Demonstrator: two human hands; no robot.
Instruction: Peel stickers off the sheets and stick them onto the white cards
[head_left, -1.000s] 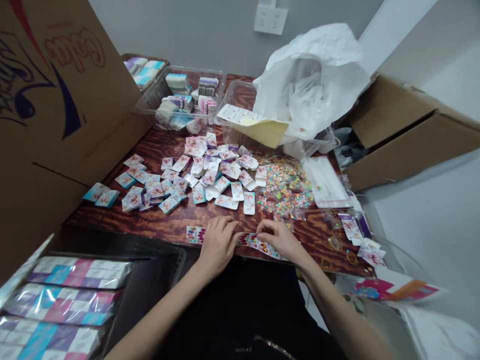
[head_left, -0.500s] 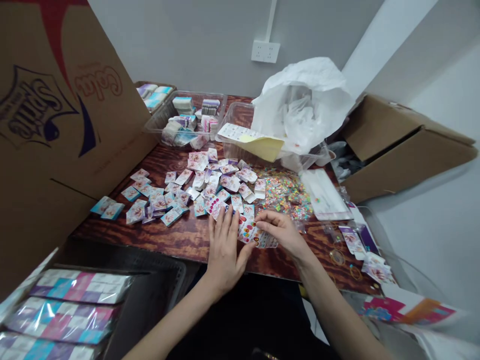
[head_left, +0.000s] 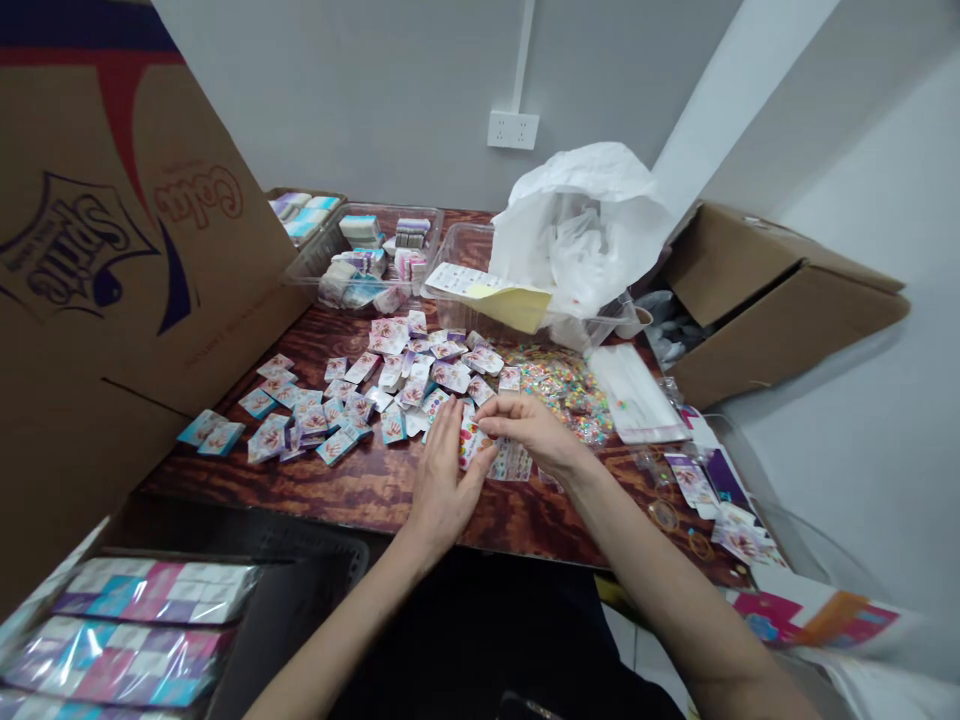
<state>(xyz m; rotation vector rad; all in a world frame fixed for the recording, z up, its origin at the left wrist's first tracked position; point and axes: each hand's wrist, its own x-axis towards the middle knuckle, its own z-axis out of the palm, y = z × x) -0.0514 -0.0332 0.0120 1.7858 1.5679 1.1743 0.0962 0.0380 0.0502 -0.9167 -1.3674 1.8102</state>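
My left hand (head_left: 442,480) is at the table's front, fingers together and thumb apart, holding a small white sheet printed with colourful spots (head_left: 470,440), which looks like a sticker sheet. From the other side my right hand (head_left: 531,428) pinches the sheet's edge between thumb and fingertips. Beneath the right hand lies another patterned sheet (head_left: 513,461) on the wood. Just beyond my hands spreads a loose pile of small printed cartons (head_left: 414,380). Small clear packets of bright bits (head_left: 559,385) lie behind my right hand.
A tall cardboard box (head_left: 135,330) walls off the left. Clear plastic tubs (head_left: 300,272) and a white bag (head_left: 517,225) stand at the back. Wrapped carton packs (head_left: 142,655) sit lower left. An open cardboard box (head_left: 772,310) and rubber bands (head_left: 664,515) are on the right.
The spotted sheet has tilted up off the table between my hands, turning more upright. My left hand has rolled onto its edge, and the right has moved slightly left and up.
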